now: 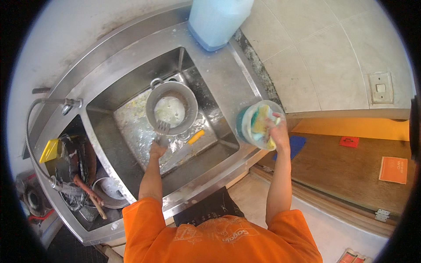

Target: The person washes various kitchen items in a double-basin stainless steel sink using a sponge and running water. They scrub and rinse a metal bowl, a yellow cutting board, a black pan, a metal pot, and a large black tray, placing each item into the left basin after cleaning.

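My left hand [158, 148] is low in the steel sink basin [125, 157], beside a round metal pot [194, 105] that has a loop handle and foamy liquid inside. It holds a metal slotted turner [163, 126], whose slotted end lies over the pot's near rim. My right hand [279, 130] is at the mouth of a clear plastic tub [245, 126] on the sink's right ledge. Its fingers grip a yellow sponge or scrubbing cloth [261, 118], wet with foam. Part of the sponge is hidden by the fingers. An orange-yellow strip [196, 137] lies on the basin floor.
A large bluish plastic jug [218, 23] stands on the back ledge. At left, a second basin holds dark pans, wooden-handled utensils and a metal bowl [110, 190]. A flexible hose tap [28, 131] arches over it. A tiled wall and a wooden door [329, 164] are at right.
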`<control>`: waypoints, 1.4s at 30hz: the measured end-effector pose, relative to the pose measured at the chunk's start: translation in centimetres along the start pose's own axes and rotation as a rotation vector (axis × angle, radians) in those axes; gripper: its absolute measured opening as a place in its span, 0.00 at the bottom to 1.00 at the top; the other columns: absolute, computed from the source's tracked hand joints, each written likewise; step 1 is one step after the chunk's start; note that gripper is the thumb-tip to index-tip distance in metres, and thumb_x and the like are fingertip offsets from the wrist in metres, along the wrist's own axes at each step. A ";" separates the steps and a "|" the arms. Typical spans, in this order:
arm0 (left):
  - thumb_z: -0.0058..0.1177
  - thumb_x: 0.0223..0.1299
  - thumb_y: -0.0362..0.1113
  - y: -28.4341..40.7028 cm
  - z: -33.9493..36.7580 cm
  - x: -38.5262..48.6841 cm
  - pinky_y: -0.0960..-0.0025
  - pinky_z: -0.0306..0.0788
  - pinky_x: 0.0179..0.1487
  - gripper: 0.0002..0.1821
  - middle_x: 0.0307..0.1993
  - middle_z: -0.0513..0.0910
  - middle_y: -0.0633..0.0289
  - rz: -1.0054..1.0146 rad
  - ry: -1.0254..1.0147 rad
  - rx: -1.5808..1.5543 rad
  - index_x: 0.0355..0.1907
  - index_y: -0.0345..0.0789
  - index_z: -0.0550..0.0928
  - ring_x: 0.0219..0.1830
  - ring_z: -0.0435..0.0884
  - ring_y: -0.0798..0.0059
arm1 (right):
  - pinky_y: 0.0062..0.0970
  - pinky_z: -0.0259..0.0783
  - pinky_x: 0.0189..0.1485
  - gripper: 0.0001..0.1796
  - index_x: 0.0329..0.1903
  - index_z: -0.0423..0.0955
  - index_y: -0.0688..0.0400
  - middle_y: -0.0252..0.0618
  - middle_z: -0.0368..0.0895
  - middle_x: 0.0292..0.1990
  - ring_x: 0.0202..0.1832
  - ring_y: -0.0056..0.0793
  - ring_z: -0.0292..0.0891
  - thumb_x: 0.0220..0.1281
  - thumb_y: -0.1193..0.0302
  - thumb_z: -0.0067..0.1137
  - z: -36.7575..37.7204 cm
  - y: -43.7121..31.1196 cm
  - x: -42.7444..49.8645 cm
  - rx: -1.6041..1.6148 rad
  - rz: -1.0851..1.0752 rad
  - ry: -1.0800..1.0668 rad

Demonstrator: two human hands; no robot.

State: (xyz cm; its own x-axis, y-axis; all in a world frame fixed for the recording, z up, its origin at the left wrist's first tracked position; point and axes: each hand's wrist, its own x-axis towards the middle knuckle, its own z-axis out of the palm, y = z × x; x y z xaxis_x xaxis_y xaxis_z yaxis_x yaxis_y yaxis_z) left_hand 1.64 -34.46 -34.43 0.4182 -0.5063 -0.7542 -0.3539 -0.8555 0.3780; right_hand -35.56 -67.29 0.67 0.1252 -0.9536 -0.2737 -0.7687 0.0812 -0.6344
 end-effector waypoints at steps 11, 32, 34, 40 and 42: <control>0.44 0.75 0.50 9.0 -3.3 -11.7 0.71 0.71 0.37 0.21 0.32 0.78 0.61 0.310 0.120 -0.482 0.49 0.33 0.78 0.35 0.75 0.76 | 0.42 0.64 0.69 0.47 0.71 0.54 0.71 0.67 0.71 0.62 0.66 0.57 0.69 0.56 0.58 0.64 0.5 -7.7 -1.5 -0.534 0.003 -0.294; 0.43 0.75 0.45 14.0 -15.8 -36.9 0.56 0.64 0.30 0.19 0.17 0.70 0.46 0.616 0.308 -0.492 0.37 0.28 0.74 0.19 0.66 0.60 | 0.45 0.66 0.63 0.30 0.51 0.71 0.68 0.61 0.68 0.61 0.63 0.56 0.67 0.55 0.60 0.72 16.1 -22.8 -19.1 0.219 -1.000 -0.269; 0.43 0.75 0.44 11.3 -16.5 -37.8 0.55 0.63 0.30 0.19 0.17 0.69 0.47 0.635 0.262 -0.409 0.33 0.29 0.72 0.19 0.65 0.57 | 0.42 0.70 0.54 0.25 0.44 0.73 0.68 0.58 0.76 0.51 0.52 0.51 0.74 0.58 0.59 0.70 17.4 -22.8 -20.0 0.415 -0.834 -0.369; 0.40 0.76 0.48 6.0 -15.2 -39.7 0.52 0.65 0.33 0.23 0.22 0.71 0.44 0.710 0.165 -0.440 0.31 0.30 0.73 0.24 0.69 0.49 | 0.27 0.71 0.31 0.15 0.33 0.77 0.59 0.33 0.82 0.27 0.27 0.23 0.76 0.64 0.61 0.69 21.5 -23.1 -18.5 0.483 -0.544 -0.266; 0.38 0.74 0.51 4.3 -13.9 -37.7 0.46 0.67 0.38 0.25 0.27 0.76 0.38 0.720 0.271 -0.338 0.32 0.30 0.76 0.32 0.75 0.36 | 0.25 0.70 0.30 0.16 0.32 0.77 0.57 0.31 0.80 0.25 0.26 0.22 0.74 0.63 0.58 0.69 24.6 -21.6 -15.5 0.583 -0.256 -0.246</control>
State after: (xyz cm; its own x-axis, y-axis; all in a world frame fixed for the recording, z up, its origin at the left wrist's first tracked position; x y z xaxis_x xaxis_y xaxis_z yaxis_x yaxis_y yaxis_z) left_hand -4.03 -20.62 3.06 0.3878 -0.9127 -0.1285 -0.3599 -0.2783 0.8905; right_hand -5.43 -47.11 0.85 0.4497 -0.8756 -0.1761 -0.2408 0.0710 -0.9680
